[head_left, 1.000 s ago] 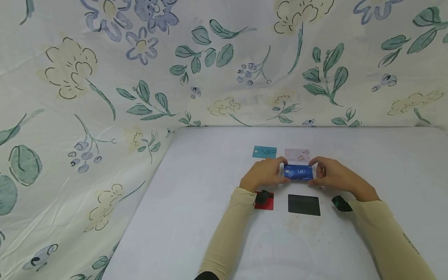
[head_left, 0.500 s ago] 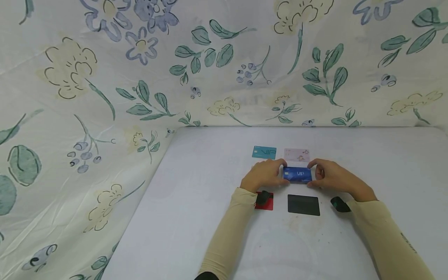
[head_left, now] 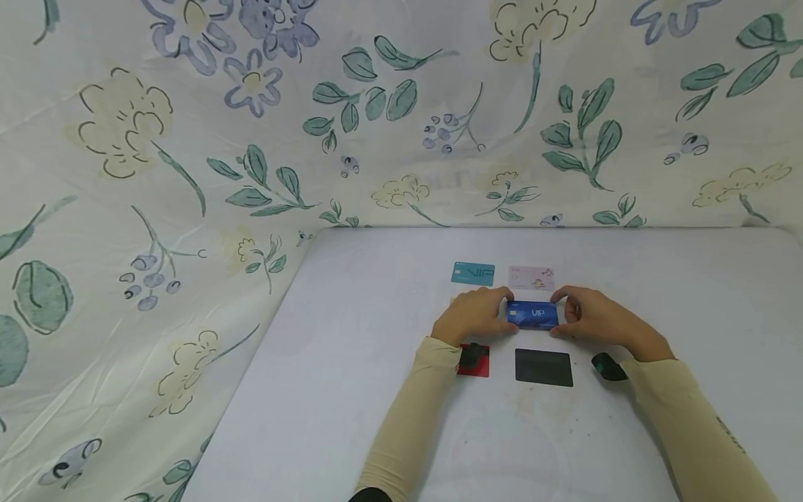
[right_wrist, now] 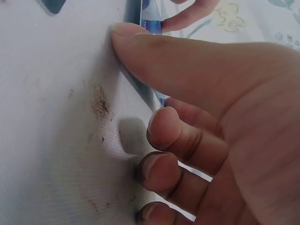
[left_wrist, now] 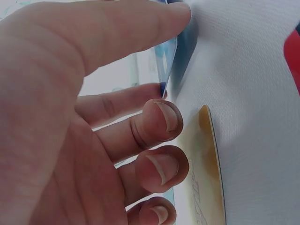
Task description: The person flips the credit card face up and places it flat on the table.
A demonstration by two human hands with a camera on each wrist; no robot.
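A blue card (head_left: 532,316) marked VIP lies flat side up between my two hands in the head view, close over the white table. My left hand (head_left: 475,314) pinches its left end, thumb at the near corner and index finger at the far one. At the right end, my right hand (head_left: 599,321) pinches it likewise. In the left wrist view the blue card (left_wrist: 165,58) shows edge-on past the thumb, and a gold card (left_wrist: 204,164) lies beside the curled fingertips. In the right wrist view, the thumb (right_wrist: 159,56) covers much of the blue card.
Behind the hands lie a teal VIP card (head_left: 473,273) and a pale pink card (head_left: 531,277). Nearer are a black card (head_left: 544,367) and a red card (head_left: 482,367), partly hidden by the left wrist's camera. Flowered cloth (head_left: 401,139) borders the white table (head_left: 314,390).
Both hands have brought the blue card slightly nearer to me and lower, and the gap to the pink card has widened. The other cards stay put.
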